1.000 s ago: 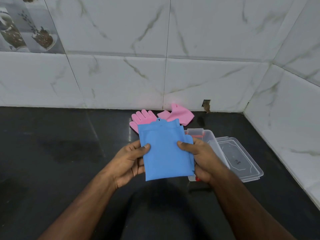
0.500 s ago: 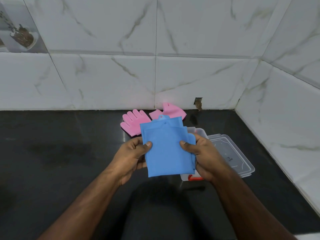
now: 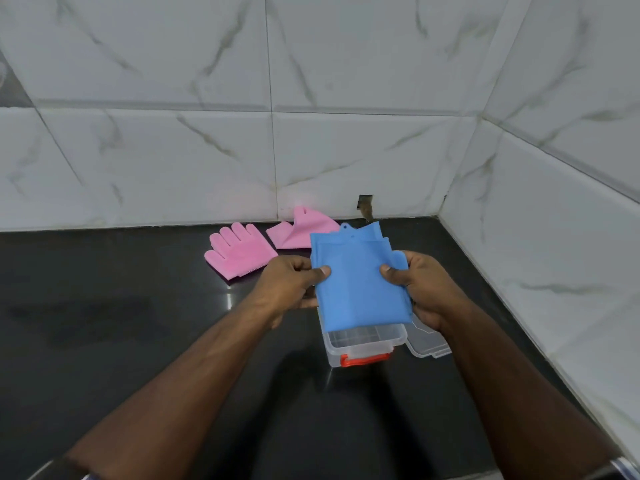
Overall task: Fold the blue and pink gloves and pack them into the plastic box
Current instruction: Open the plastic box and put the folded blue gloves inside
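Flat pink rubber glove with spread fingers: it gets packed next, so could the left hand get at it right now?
Probably not yet: the left hand and right hand both pinch the folded blue glove. The flat pink rubber glove lies uncovered just beyond, nothing between.

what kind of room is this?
Likely a home kitchen counter corner: glossy black stone countertop, white marble-look wall tiles, and pink bristled rubber washing gloves lying by the wall.
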`<state>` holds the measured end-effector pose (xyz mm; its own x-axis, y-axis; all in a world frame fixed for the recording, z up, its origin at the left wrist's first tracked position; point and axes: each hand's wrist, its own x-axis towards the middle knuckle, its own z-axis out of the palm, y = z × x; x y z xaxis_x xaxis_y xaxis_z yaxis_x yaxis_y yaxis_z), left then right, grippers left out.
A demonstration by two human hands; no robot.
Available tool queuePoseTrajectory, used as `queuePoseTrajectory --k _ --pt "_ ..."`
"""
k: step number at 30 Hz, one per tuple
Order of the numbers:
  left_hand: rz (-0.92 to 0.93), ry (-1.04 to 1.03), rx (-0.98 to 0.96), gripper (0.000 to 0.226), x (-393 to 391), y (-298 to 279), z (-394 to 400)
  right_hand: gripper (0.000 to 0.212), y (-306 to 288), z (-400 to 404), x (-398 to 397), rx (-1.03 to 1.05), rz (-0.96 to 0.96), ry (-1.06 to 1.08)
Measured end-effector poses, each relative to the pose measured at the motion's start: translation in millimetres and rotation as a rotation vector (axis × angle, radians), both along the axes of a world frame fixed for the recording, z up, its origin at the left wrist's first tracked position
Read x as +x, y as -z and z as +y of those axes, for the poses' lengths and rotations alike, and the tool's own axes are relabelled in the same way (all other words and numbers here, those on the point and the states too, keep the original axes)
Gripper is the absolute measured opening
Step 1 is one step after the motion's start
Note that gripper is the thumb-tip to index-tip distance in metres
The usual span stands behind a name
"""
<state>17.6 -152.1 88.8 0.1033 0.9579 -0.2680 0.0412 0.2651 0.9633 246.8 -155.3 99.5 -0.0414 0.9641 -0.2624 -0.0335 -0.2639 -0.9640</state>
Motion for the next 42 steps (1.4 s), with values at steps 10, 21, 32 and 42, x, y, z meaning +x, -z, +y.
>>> queuePoseTrajectory --k 10,21,32,42 --pt "0.431 0.037 0.016 0.038 18.0 25.6 23.5 0.017 27.0 25.6 1.4 -0.019 -0.625 -0.007" --pt "0.839 0.093 0.223 0.052 26.3 22.7 24.8 0.028 25.3 39.2 -8.2 0.008 -1.096 -0.194" --pt "1.108 0.223 0.366 0.053 39.0 26.2 20.7 0.027 22.5 33.5 -32.6 0.147 -1.433 -0.304" --pt "1.375 0.297 0.370 0.057 39.4 39.3 22.4 0.030 22.2 30.3 -50.6 0.316 -1.600 -0.439"
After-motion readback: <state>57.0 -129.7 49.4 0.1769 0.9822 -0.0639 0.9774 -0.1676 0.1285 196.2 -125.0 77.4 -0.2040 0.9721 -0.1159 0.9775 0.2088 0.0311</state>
